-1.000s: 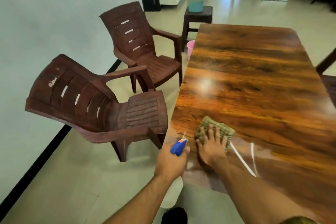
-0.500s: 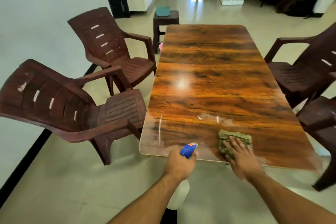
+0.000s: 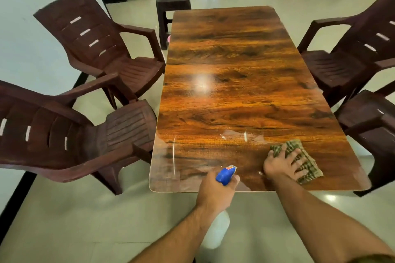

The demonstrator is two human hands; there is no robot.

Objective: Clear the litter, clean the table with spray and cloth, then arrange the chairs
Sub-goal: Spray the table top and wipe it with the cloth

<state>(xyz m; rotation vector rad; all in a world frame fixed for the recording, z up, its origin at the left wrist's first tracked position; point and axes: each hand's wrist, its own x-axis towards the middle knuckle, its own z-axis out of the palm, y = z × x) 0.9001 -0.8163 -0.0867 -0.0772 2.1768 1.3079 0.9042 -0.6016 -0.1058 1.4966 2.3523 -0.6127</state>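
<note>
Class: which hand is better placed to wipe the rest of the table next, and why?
Right. The right hand lies flat on the cloth on the table; the left hand grips the spray bottle at the near edge.

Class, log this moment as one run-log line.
stage: wiping | left hand: holds spray bottle | right hand: flat on cloth, near right corner of table | litter: none seen

A shiny pale floor [image 3: 64, 230] was seen, a plain wall [image 3: 32, 28], and a small dark stool [image 3: 172, 4] far back.
</note>
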